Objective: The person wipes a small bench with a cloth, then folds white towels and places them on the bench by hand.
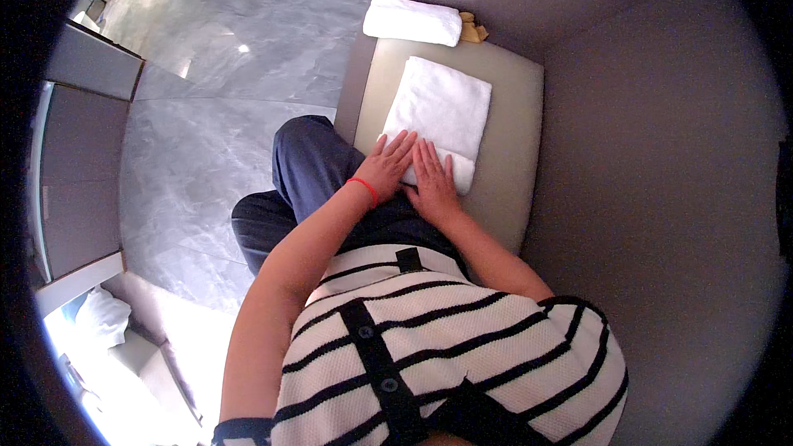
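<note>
On the beige cushioned bench seat (514,136) before me lies a white towel (443,96), spread as a flat folded rectangle with its near end turned over into a thick band. My left hand (389,167), with a red cord at the wrist, lies over the left part of that band, fingers pointing away from me. Close beside it, my right hand (433,183) covers the middle of the band, its thumb at the near edge. The left thumb is hidden. A rolled white towel (412,20) rests at the far end of the seat.
Small tan items (473,28) sit beside the rolled towel against the grey upholstered bench back (632,155). My bent legs (316,164) are left of the towel. Grey marbled floor (186,186) stretches left to a dark cabinet (83,176). Pale cloth (104,316) is at lower left.
</note>
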Tool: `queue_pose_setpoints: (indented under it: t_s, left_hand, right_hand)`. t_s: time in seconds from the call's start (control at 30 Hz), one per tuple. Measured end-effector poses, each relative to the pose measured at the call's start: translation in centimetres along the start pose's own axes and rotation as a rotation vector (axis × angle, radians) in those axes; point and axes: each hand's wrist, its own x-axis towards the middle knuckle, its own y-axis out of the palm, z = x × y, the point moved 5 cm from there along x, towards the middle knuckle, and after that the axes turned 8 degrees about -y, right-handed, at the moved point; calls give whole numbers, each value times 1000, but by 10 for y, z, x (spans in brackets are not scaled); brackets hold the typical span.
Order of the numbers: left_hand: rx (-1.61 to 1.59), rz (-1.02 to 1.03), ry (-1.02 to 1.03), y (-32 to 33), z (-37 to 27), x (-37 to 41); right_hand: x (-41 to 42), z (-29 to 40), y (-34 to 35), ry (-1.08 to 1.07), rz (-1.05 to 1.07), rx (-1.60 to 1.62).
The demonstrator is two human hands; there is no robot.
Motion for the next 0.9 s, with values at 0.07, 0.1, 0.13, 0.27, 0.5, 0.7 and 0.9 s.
queue_pose_setpoints:
  t_s: [0.07,0.1,0.13,0.27,0.5,0.7,0.9]
  left_hand:
    - [-62,17,-33,1,1,2]
    - [-62,42,-40,-2,0,2]
    - [-63,67,-45,-5,-1,1]
    - [-68,79,-90,-6,-1,4]
    - [-67,-27,-146,4,8,8]
    - [-289,-54,-135,-32,10,1]
    - [-686,-12,-301,-46,22,-8]
  right_hand:
    - [8,-4,8,-46,-49,-12]
    - [9,-9,11,-48,-2,-45]
    - [7,-16,11,-49,45,-78]
    - [-18,-44,9,0,50,-84]
    - [-21,-50,-5,2,-85,-54]
    - [-9,-67,-16,178,-16,201]
    - [0,-89,-12,225,257,555]
